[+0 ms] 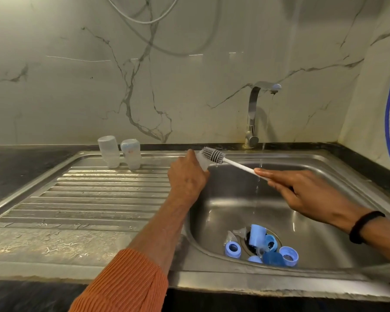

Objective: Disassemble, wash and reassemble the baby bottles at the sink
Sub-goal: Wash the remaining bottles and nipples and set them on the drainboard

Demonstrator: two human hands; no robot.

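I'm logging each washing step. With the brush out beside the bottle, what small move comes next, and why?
Probably push the brush head into the bottle the left hand grips: the right hand holds the handle, the bristles sit at the bottle.

Left hand curled gripping, right hand pinching, index extended

Two bottles stand side by side upside down at the back edge of the draining board, which lies at nine o'clock from the sink basin. The tap rises behind the basin at twelve o'clock. In the basin, at six o'clock, bottle rings and caps lie heaped on and around what seems to be the drain. Above the basin's ten o'clock rim a brush lies tilted, its head toward the board.
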